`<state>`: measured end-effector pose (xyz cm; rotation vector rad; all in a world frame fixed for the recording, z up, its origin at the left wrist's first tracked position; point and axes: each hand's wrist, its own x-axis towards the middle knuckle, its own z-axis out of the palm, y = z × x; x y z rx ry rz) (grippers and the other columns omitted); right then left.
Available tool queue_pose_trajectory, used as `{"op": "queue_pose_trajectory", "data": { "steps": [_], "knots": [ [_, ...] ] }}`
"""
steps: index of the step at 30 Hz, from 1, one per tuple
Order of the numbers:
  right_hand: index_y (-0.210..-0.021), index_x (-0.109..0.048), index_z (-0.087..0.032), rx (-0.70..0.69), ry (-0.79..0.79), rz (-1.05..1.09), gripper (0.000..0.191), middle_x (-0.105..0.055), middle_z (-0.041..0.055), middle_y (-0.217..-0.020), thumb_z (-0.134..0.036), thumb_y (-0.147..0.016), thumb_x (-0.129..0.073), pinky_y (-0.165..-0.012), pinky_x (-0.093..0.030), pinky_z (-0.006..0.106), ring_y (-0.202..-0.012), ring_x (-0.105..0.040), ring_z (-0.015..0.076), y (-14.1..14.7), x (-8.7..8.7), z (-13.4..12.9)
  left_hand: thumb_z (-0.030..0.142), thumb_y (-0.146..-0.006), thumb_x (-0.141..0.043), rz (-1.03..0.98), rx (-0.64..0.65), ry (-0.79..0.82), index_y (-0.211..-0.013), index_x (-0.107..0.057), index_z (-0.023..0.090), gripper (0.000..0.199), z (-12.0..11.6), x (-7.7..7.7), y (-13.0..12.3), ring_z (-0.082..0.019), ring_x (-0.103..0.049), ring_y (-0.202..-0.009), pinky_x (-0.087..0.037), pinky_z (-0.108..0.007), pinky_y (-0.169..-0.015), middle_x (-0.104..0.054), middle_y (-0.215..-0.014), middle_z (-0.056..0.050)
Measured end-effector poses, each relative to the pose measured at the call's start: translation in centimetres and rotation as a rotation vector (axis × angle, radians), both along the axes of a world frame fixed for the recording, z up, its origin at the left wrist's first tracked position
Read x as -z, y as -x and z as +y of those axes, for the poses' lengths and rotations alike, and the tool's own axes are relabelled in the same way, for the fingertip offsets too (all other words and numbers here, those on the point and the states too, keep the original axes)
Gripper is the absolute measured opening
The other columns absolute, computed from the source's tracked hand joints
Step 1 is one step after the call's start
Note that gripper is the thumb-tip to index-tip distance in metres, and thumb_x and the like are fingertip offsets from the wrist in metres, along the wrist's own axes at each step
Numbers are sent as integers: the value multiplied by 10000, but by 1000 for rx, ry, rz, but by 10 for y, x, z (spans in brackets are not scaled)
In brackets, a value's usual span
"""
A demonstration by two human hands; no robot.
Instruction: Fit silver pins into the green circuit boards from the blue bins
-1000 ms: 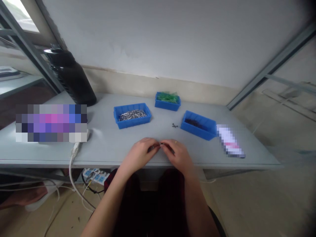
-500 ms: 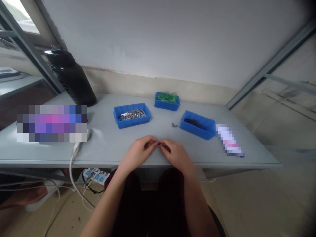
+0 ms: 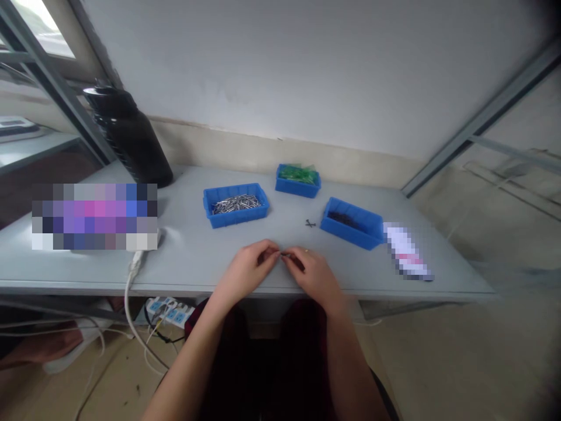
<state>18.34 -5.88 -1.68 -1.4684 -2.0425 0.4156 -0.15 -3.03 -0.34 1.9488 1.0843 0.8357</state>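
My left hand (image 3: 253,264) and my right hand (image 3: 312,270) meet over the front part of the table, fingertips almost touching. Both are closed in a pinch around a small dark piece (image 3: 283,254), thin like a screw; the fingers cover most of it. Just beyond my right hand lie a few black screws (image 3: 310,223), crossed on the tabletop. To their right, a blue bin (image 3: 354,235) holds dark screws (image 3: 344,218). Farther left, another blue bin (image 3: 239,217) contains many shiny metal pins or nails (image 3: 239,203).
At the back stands a blue bin (image 3: 298,188) of green plastic bags (image 3: 298,173). A black bottle (image 3: 131,140) is at the back left. A white cable (image 3: 128,304) hangs over the front edge near a power strip (image 3: 173,311). Another person's leg (image 3: 48,348) shows lower left.
My hands stay pinched together at nearly the same place, with only slight finger movement. The view has shifted a little; the bins and loose screws have not moved on the table.
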Motion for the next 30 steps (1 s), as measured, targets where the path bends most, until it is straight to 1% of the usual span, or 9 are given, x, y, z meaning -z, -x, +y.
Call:
{"op": "queue_pose_trajectory", "data": {
  "steps": [6,11,13,16,21,25,30],
  "knots": [
    [-1015,-652,-207,-16,31,-18,150,-720,48,-945,-264,-956,-526,-807,-487,326,-886,-672,200,0,-3,0,293,-956,-511,2,20,-9,-891,-625,202,160,-1,2,1,-148,-612,-811,-435,-268,-769,-682,-865,16],
    [-1023,-661,-212,-27,41,-18,148,-723,38,-948,-257,-949,-541,-807,-489,318,-883,-673,192,0,-3,0,285,-954,-514,-6,17,-8,-895,-632,198,158,-1,-1,1,-144,-610,-795,-436,-260,-758,-683,-852,15],
    [-1047,-658,-213,-14,15,-5,175,-726,43,-964,-267,-964,-513,-815,-494,323,-898,-676,198,0,-1,0,295,-954,-516,-11,7,0,-893,-629,196,162,-1,-2,1,-141,-606,-779,-437,-254,-744,-680,-832,19],
    [-1133,-642,-211,21,-34,22,247,-732,60,-1016,-285,-991,-453,-849,-503,336,-937,-683,208,-1,1,-1,309,-957,-513,-5,-8,-5,-901,-623,196,167,-1,-2,0,-138,-600,-764,-436,-251,-731,-677,-820,23],
    [-1221,-618,-191,51,-59,51,329,-738,76,-1010,-270,-1008,-380,-850,-521,341,-928,-694,207,-2,1,-1,305,-961,-506,42,25,-14,-898,-629,202,172,0,0,0,-137,-597,-765,-433,-258,-741,-672,-828,25],
    [-1211,-629,-195,16,-91,73,335,-739,70,-985,-289,-1010,-378,-846,-525,336,-911,-694,199,-4,2,-1,285,-957,-514,67,51,-27,-893,-654,197,177,2,2,-1,-150,-616,-801,-440,-268,-754,-692,-873,6],
    [-1158,-653,-204,-44,-114,106,302,-742,60,-981,-309,-1007,-413,-857,-528,325,-914,-694,186,-5,2,-2,252,-954,-523,77,100,-92,-953,-684,186,174,4,3,-1,-170,-633,-881,-455,-283,-808,-702,-963,-32]
  ]
}}
